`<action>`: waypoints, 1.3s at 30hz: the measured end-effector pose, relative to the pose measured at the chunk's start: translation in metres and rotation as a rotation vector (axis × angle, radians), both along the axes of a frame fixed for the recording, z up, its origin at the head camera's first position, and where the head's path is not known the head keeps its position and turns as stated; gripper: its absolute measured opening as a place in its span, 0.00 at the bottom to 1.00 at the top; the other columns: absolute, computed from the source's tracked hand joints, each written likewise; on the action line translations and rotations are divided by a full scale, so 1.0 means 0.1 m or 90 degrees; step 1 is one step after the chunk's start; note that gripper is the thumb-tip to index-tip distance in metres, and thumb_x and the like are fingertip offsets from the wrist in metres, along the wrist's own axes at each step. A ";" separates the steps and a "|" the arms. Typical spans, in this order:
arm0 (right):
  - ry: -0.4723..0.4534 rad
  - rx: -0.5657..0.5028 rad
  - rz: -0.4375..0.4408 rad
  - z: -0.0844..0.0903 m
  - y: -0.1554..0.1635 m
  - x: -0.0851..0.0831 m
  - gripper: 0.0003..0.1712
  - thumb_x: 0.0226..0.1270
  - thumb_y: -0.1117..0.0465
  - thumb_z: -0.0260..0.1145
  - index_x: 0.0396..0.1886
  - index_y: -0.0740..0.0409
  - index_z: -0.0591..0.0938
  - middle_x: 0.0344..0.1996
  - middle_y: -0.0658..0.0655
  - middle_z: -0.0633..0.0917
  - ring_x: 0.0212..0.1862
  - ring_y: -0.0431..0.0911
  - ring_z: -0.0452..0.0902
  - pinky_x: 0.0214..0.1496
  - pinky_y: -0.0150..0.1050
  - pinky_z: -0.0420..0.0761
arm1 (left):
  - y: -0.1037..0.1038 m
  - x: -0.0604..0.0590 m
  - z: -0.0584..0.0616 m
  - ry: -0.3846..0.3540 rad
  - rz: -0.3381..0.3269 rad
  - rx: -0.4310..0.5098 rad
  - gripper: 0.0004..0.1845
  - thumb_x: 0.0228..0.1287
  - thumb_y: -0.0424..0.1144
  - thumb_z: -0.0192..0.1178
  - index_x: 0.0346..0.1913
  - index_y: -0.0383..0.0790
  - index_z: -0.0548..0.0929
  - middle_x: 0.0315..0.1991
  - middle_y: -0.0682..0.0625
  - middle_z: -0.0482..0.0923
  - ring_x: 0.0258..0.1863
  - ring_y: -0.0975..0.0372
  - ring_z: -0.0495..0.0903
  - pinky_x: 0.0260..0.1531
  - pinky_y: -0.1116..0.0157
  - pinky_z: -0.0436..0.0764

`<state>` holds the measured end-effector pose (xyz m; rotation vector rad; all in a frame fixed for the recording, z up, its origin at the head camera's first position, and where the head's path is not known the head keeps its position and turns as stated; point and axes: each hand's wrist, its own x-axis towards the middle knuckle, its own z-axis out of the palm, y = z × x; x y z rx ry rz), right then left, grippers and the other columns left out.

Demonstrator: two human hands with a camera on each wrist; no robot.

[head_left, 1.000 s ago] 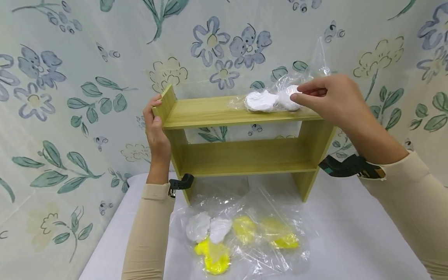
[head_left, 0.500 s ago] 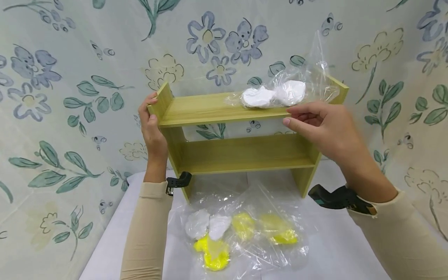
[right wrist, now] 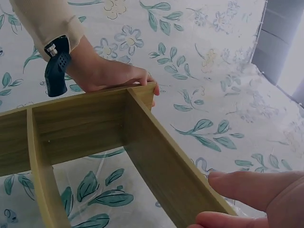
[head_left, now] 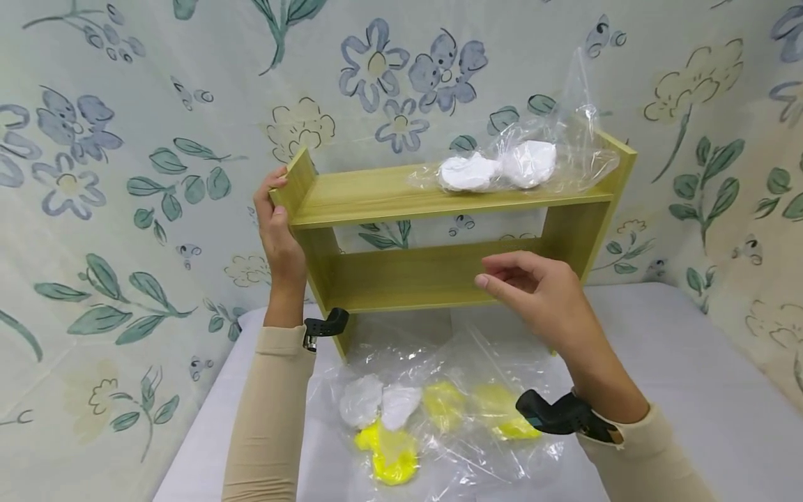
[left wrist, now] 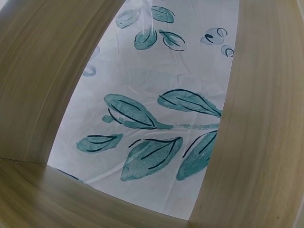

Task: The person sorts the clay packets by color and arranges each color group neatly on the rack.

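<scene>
A small yellow-green wooden shelf [head_left: 401,202] stands on a white table. My left hand [head_left: 280,230] grips its upper left side panel, seen too in the right wrist view as the left hand [right wrist: 111,73] on the shelf [right wrist: 85,123]. A clear bag with white pieces [head_left: 502,167] lies on the top board at the right. My right hand [head_left: 533,293] hovers in front of the lower board with loosely curled fingers, holding nothing. The left wrist view shows only shelf boards [left wrist: 266,118] and flowered cloth.
Clear bags with white pieces [head_left: 376,408] and yellow pieces [head_left: 477,411] lie on the table [head_left: 690,390] in front of the shelf. A flowered cloth backdrop [head_left: 125,174] wraps around the back and both sides.
My right hand let go of the bag on the top board and came down and left, to in front of the lower board. The left hand kept its grip.
</scene>
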<state>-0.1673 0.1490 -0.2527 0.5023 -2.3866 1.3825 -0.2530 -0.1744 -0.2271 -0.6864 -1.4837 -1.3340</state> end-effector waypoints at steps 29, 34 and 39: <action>-0.320 -0.186 0.218 -1.37 0.07 0.62 0.16 0.66 0.60 0.64 0.49 0.64 0.81 0.46 0.61 0.84 0.47 0.51 0.83 0.49 0.37 0.81 | 0.01 -0.02 0.00 0.000 0.010 0.011 0.22 0.61 0.33 0.32 0.54 0.28 0.67 0.64 0.32 0.64 0.64 0.53 0.64 0.66 0.58 0.59; -0.377 -0.185 0.290 -1.48 0.00 0.66 0.18 0.68 0.60 0.61 0.51 0.69 0.78 0.48 0.69 0.82 0.47 0.56 0.82 0.50 0.36 0.80 | 0.00 -0.02 0.01 0.006 0.000 0.017 0.21 0.60 0.33 0.32 0.53 0.27 0.67 0.63 0.29 0.63 0.64 0.52 0.64 0.65 0.58 0.60; -0.417 -0.178 0.336 -1.55 -0.03 0.68 0.18 0.70 0.60 0.60 0.52 0.70 0.78 0.47 0.68 0.82 0.47 0.56 0.82 0.50 0.35 0.80 | 0.02 -0.03 0.01 0.007 -0.010 0.022 0.21 0.60 0.32 0.32 0.53 0.24 0.66 0.63 0.29 0.63 0.64 0.50 0.64 0.65 0.58 0.60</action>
